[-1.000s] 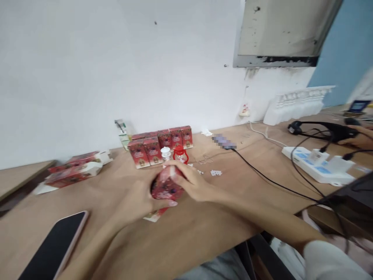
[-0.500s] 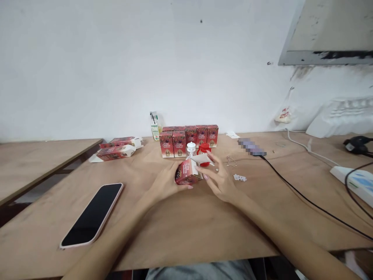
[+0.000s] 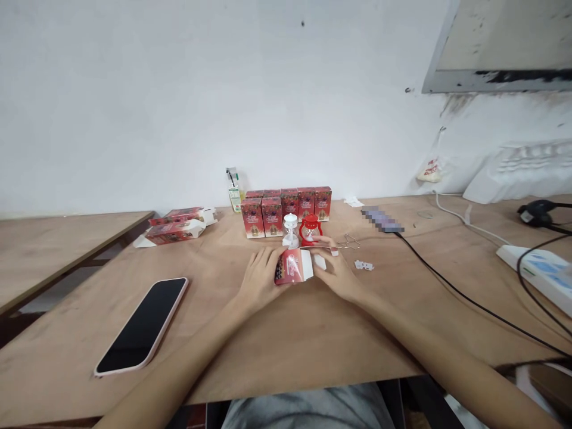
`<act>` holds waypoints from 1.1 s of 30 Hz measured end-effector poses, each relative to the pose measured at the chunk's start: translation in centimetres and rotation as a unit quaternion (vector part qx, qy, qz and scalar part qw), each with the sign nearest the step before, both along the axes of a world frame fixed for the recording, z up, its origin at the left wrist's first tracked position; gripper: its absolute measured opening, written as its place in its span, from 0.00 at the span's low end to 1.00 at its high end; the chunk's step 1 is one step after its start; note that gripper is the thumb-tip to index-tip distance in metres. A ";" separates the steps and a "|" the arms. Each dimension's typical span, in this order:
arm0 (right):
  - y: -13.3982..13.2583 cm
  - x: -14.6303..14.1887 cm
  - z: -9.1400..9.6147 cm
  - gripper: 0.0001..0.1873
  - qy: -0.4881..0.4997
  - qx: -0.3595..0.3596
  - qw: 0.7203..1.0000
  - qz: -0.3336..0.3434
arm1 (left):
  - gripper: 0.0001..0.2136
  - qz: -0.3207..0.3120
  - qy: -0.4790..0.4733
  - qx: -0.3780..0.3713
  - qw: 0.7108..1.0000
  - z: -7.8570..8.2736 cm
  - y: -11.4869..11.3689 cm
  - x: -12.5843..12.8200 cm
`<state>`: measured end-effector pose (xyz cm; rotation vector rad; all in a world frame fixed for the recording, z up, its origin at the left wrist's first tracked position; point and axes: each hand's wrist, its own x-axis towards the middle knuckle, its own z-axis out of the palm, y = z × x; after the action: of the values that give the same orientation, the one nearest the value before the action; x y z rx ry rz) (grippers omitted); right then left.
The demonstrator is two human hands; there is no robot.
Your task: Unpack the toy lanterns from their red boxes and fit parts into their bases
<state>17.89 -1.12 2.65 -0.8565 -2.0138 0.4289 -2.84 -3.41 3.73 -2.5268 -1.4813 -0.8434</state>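
Note:
Between my hands is a small red printed carton [image 3: 292, 266] with white flaps at its right end. My left hand [image 3: 263, 275] grips the carton's left end, the thumb along its near edge. At the flap end, my right hand [image 3: 338, 271] has its fingers closed about the white flaps. Just behind the carton stand a small white lantern [image 3: 290, 220] and a red lantern [image 3: 311, 221], both with clear bodies; the carton and my right fingers partly cover their lower parts. Several closed red cartons [image 3: 271, 215] stand upright in rows behind them.
Flattened red cartons [image 3: 176, 232] lie at the left, beyond a phone [image 3: 142, 326]. To the right are a white plastic piece [image 3: 364, 265], a blurred-out device [image 3: 381, 220] with a black cable, and a power strip [image 3: 538, 275]. A drink carton [image 3: 233, 193] stands by the wall.
The carton has turned so that its printed face shows more to me, and its raised flap has come down. My right hand has lowered onto the flap end.

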 end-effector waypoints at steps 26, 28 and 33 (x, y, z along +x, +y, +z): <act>1.3 1.0 0.4 0.16 0.071 0.052 0.991 -0.104 | 0.23 0.112 0.156 0.153 0.969 0.1 0.9 -0.9; 1.8 1.6 0.7 0.17 0.107 0.030 0.988 -0.111 | 0.22 0.134 0.164 0.148 0.966 0.3 1.0 -1.3; 2.7 2.3 1.0 0.15 0.111 -0.005 0.986 -0.120 | 0.21 0.180 0.200 0.110 0.957 0.0 1.4 -1.6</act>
<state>20.23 1.57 3.69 -0.9989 -1.6817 0.3794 -4.44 -1.98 3.76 -2.0227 -1.5366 -0.3843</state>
